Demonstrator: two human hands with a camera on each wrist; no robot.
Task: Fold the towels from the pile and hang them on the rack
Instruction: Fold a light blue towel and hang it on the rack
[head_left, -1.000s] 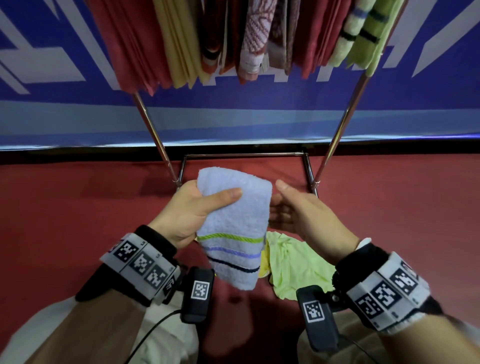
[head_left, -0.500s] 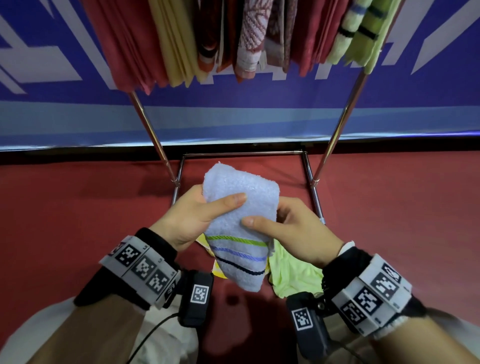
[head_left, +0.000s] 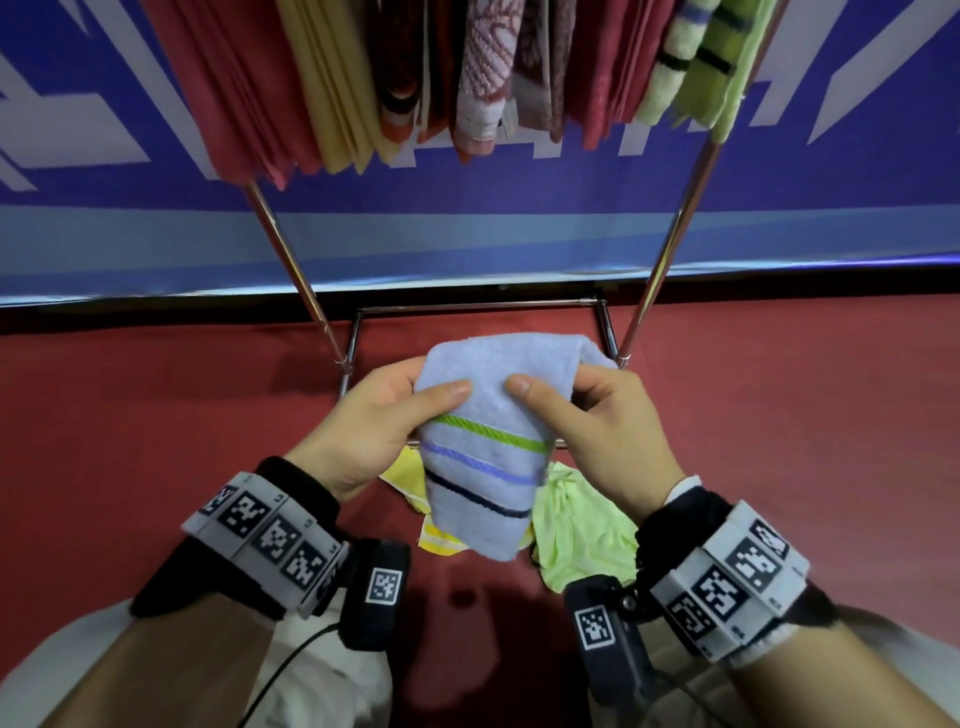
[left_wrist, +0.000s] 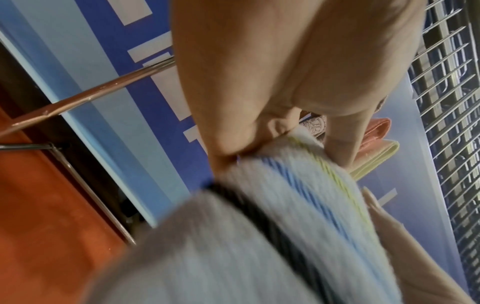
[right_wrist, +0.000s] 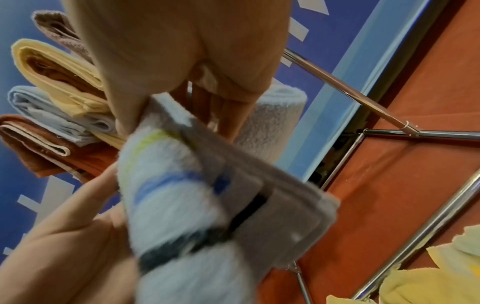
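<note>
while both hands (head_left: 493, 415) pinch it, folded towel (head_left: 480, 467) hangs lengthwise downward

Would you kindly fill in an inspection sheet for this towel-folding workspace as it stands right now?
Surface: red surface, with the rack standing on it.
Job's things: folded light-blue striped towel held up in both hands; yellow towel and green towel lie crumpled beneath it; rack carries many hung towels.
Clutter: nothing seen.
Grippers: left hand and right hand each pinch the striped towel's upper part, thumbs in front.
Cables: dark cable runs from the left wrist unit toward the body.
Surroundings: blue banner behind the rack; metal grille in the left wrist view.
</note>
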